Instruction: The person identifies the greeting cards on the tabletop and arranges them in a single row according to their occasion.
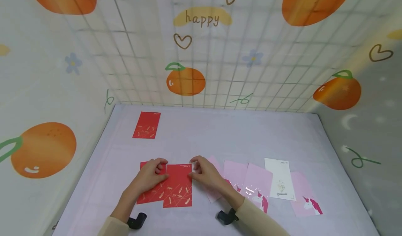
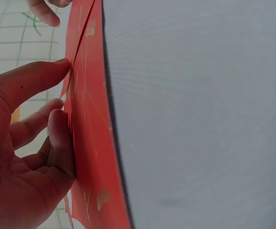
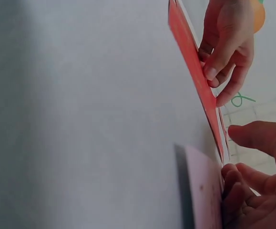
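Note:
In the head view two red envelopes with gold markings lie side by side on the table. My left hand (image 1: 150, 176) rests over the left red envelope (image 1: 151, 193), its thumb reaching to the near edge of the right red envelope (image 1: 177, 187). At that envelope's other side is my right hand (image 1: 208, 174), thumb tip by the edge. In the left wrist view the left thumb (image 2: 37, 81) touches a red edge, its other fingers bent against the paper. The right wrist view has the right thumb (image 3: 252, 136) and fingers spread apart beside the red edge.
A third red envelope (image 1: 146, 125) lies farther back at left. Several pink unicorn envelopes (image 1: 259, 183) and a white one (image 1: 279, 178) lie at right, one pink envelope partly under the right forearm. Patterned cloth walls (image 1: 213, 54) surround the table (image 1: 238, 131).

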The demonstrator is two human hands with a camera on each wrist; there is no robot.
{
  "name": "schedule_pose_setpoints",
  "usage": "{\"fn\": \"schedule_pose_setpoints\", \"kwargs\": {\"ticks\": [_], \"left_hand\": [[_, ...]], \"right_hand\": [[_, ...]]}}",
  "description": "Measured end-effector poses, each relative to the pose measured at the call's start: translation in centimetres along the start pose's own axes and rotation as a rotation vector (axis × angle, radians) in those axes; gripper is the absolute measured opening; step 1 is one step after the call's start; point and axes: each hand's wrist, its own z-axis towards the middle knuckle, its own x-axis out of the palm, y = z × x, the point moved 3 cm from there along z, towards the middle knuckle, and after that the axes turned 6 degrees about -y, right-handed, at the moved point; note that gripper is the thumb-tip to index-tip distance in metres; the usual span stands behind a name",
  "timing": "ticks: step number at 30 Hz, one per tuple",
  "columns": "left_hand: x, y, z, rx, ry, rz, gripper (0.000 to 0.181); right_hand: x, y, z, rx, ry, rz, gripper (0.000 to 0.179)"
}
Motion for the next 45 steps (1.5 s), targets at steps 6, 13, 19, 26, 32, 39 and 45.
{"fn": "schedule_pose_setpoints", "kwargs": {"ticks": [6,13,19,26,32,39,45], "left_hand": [[0.17,0.01,0.13,0.017,-0.010,0.023,0.060],[0.11,-0.17,0.05,0.020,-0.001,0.020,0.056],[0.14,-0.26,0.05,0.029,0.007,0.025,0.048],[0.19,-0.31,0.06,0.028,0.012,0.056,0.042],[0.27,-0.30,-0.02,0.044,0.008,0.052,0.036],[0.46,-0.37,-0.23,0.058,0.006,0.037,0.035],[0.27,-0.72,-0.50,0.066,0.015,0.001,0.034]], "right_hand": [[0.13,-0.19,0.17,-0.017,-0.017,-0.052,0.050],[0.57,-0.39,0.20,-0.020,-0.017,-0.124,0.049],[0.74,-0.46,0.20,-0.045,-0.021,-0.144,0.048],[0.64,-0.36,0.00,-0.061,-0.027,-0.112,0.045],[0.58,-0.44,0.00,-0.038,-0.043,-0.019,0.029],[0.34,-0.44,-0.05,-0.002,-0.030,0.068,0.017],[-0.02,-0.49,-0.07,-0.010,-0.008,0.142,0.015]]}}
